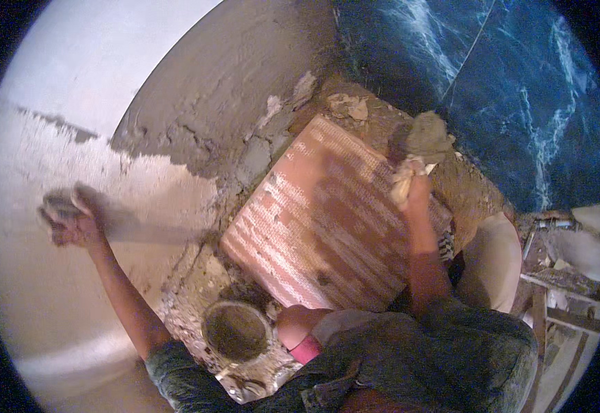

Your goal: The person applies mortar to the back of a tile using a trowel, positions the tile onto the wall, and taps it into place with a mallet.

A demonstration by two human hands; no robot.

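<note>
Red tile [327, 220]; blue wall [506, 103], two o'clock
Left hand [81, 224] at nine, loosely open, hold unclear; right hand [416, 175] at two, gripping something pale [402, 187]

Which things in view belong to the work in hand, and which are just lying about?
Apparently part of the work:
Ribbed reddish tile
Blurred pale item in the right hand
Part-coated wall by the left hand
Round container

Probably just lying about:
Wooden frame at the right
Rubble
</note>
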